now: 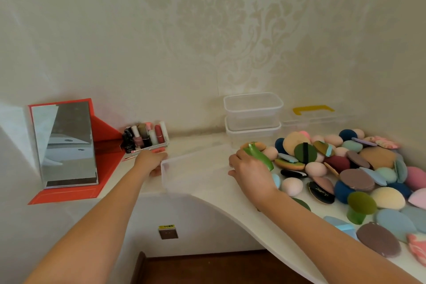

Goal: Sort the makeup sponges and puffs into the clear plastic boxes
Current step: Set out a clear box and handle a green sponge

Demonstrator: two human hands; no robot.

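**On the white table, two hands at a clear box**

Near the middle of the white table [221,195] sits a clear box [165,174], open at the top. The left hand [153,163] is at the box's left end. Its fingers are bent round that end and hold it. The right hand [251,172] is at the box's right end. Its fingers are curled tight round a shiny green sponge [259,156], which sticks out of the hand on the far side, by the box's right end. I cannot tell if that hand also touches the box.

To the right lies a big pile of sponges and puffs [359,168] in pink, blue, brown, tan, green and black. The pile starts just beside the right hand.

Far back by the wall, two more clear boxes [253,120] stand one on top of the other. Right of them is a clear case with a yellow handle [313,109]. On the far left stands a mirror [66,145] in a red stand. Just right of it is a small tray of lipsticks and nail polish [145,137].
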